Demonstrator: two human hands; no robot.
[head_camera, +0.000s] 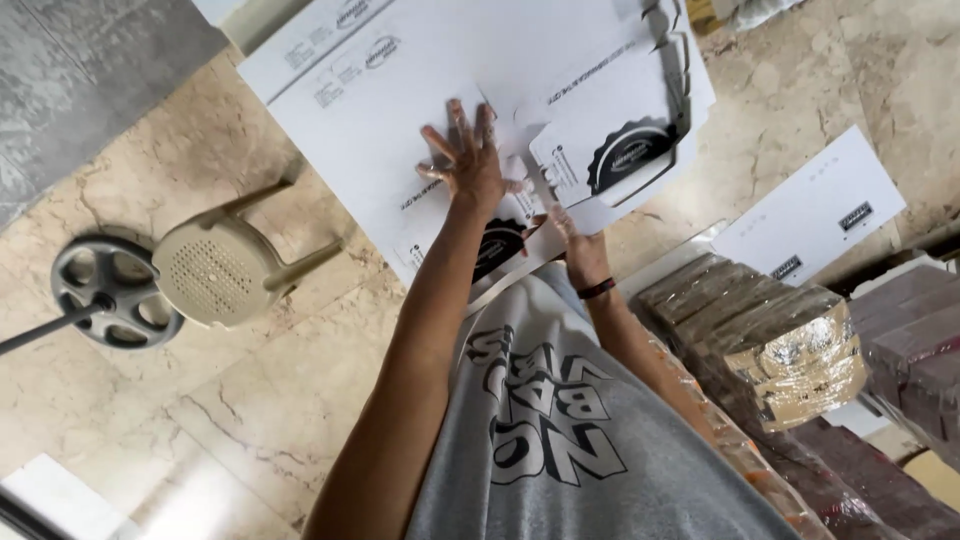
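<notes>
1. Left hand (468, 160) lies flat, fingers spread wide, pressing down on a white flat-cut carton sheet (400, 120); it grips nothing.
2. Right hand (575, 245), with a dark band at the wrist, reaches to the sheet's near edge just beside the left hand. Its fingers seem to pinch a narrow white flap (537, 185), though how firmly they close on it I cannot tell.
3. That sheet lies on top of a stack of like white sheets (620, 110), each printed with a black round badge, spread in front of the person's grey shirt.
4. As a judgement: the sheet looks flat and unfolded, so the folding appears barely begun, with one flap just being raised and the remaining panels not yet turned up.
5. Farther out, one more white sheet (810, 210) lies apart on the marble floor (780, 100).
6. A beige plastic stool (215, 270) and a round fan base (105, 290) sit to the left; wrapped brown bundles (780, 340) are piled at the right.
</notes>
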